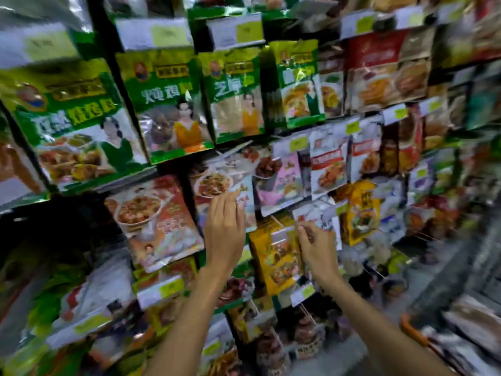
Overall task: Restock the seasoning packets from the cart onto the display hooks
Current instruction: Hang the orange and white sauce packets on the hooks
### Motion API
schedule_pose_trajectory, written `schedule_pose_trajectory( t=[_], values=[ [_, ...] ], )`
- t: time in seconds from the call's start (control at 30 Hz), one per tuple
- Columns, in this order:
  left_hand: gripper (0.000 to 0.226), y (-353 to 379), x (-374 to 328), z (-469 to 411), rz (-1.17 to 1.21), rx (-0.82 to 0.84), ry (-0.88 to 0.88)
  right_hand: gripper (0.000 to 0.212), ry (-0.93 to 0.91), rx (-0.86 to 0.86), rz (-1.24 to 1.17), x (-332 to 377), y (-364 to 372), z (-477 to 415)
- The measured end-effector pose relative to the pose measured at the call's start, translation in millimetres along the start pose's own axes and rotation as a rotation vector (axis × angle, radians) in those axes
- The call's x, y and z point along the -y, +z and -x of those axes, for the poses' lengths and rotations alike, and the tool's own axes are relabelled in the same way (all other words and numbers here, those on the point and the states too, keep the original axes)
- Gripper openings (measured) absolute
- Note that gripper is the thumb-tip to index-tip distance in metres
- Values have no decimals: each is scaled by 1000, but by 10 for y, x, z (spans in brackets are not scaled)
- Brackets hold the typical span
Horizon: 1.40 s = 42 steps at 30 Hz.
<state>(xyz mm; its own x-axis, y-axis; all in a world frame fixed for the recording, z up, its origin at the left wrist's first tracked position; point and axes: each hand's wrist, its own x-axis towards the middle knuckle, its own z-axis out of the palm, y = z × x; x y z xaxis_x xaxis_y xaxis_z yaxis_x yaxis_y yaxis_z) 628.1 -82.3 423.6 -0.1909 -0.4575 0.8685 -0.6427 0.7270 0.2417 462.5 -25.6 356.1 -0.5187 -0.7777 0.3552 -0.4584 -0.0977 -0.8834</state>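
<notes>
Both my hands are raised to a wall of hanging seasoning packets. My left hand (223, 229) reaches up with its fingertips against the lower edge of a pale packet showing a bowl of food (217, 183). My right hand (315, 246) pinches the top of a white and red packet (311, 213), which it holds in front of a row of yellow packets (273, 256). The hook behind that packet is hidden. The picture is blurred, so finer finger detail is unclear.
Green packets (173, 104) hang in the upper rows, a red packet (160, 221) to the left of my left hand, white-and-red packets (328, 166) upper right. Price tags (160, 290) stick out on hook ends. An orange cart handle (412, 332) with packets shows at the lower right.
</notes>
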Motion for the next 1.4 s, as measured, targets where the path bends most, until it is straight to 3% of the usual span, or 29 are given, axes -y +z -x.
schedule_pose_trajectory(
  t=[0.27, 0.47, 0.67, 0.87, 1.13, 1.4],
  values=[
    [26, 1563, -1145, 1424, 418, 589, -428, 21, 289, -130, 274, -1566, -1498, 609],
    [15, 2423, -2026, 2163, 533, 938, -537, 18, 610, -252, 371, -2427, -2421, 1147],
    [6, 3194, -2614, 2452, 501, 1110, -361, 17, 839, -434, 389, -3057, -2946, 1370],
    [19, 4150, -2928, 2605, 628, 1382, -334, 18, 1026, -584, 379, -3719, -3257, 1254],
    [25, 5698, -3461, 2758, 553, 1497, -184, 17, 1118, -719, 333, -4850, -3654, 718],
    [25, 7140, -3891, 3282, 512, 1553, -164, 20, 1269, -796, 277, -6343, -4049, 355]
  ],
)
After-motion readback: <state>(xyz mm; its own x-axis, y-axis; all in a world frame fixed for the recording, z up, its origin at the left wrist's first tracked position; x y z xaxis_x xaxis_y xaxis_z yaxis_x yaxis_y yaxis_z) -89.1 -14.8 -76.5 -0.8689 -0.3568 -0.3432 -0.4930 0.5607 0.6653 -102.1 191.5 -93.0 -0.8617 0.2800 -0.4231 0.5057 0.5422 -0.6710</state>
